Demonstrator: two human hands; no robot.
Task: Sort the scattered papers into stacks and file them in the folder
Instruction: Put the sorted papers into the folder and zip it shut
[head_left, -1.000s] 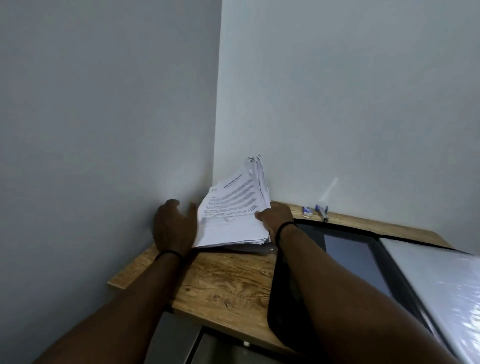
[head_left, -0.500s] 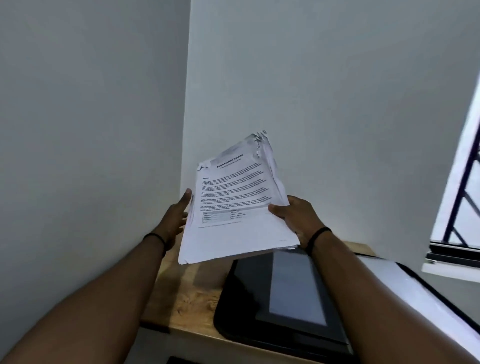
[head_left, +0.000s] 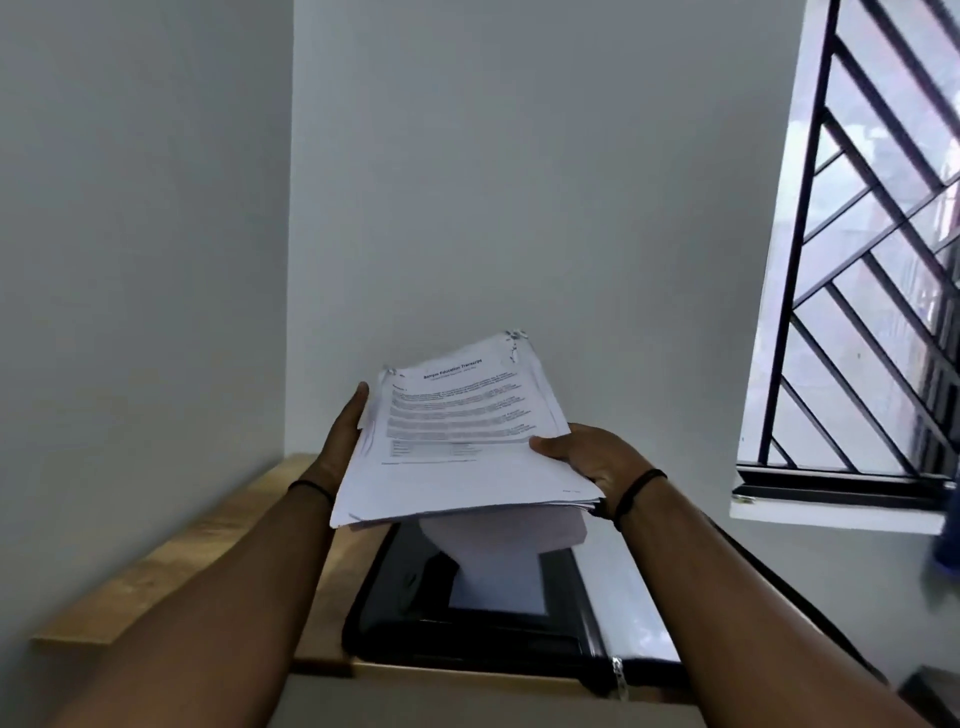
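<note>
— White sheets, a thick stack of papers (head_left: 457, 447), were held up in the air over the open black folder (head_left: 467, 634). The top page's heading seemed to read "Sample Education Transcript"; the smaller print was too blurred.

— And the hands?

— The left hand (head_left: 345, 431) had straight fingers flat against the stack's left edge. The right hand (head_left: 592, 457) gripped the right edge, thumb on top. Both wrists wore black bands.

— The room?

— A wooden counter (head_left: 171, 561) sat in a corner of plain grey walls (head_left: 519, 182), with a barred window (head_left: 878, 260) at the right.

— Any change?

— Half a second earlier the stack was further left; since then it had come above the folder, and far more of the window showed.
</note>
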